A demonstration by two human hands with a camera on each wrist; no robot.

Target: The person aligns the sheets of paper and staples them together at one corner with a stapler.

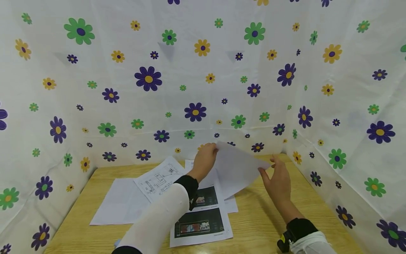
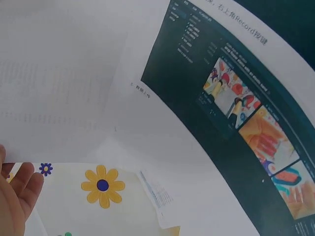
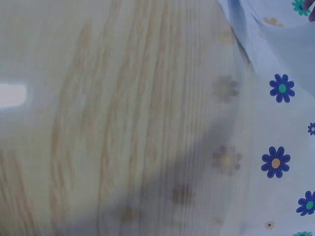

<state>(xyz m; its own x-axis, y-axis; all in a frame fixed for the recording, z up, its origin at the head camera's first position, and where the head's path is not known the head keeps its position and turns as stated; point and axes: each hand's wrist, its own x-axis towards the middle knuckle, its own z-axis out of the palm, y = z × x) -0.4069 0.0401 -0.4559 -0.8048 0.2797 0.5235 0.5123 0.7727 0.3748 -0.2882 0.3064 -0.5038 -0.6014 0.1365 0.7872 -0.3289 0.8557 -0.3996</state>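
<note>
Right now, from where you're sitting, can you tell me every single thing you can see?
Flowery cloth: seems one, white with purple, green and yellow flowers, behind and beside the table
Table: one, light wood, below
Raised sheet: one, white, between the hands
Diagram sheet: one, white with dark lines, table's left half
Plain sheet: one, white, partly under the diagram sheet
Picture sheet: at least one, white with dark pictures, front middle
Small thing: one, bluish, beside the left sleeve, unclear
Sleeves: two, white, on the arms
Wrist bands: two, black, on the wrists
Hands: two, bare, at the raised sheet
</note>
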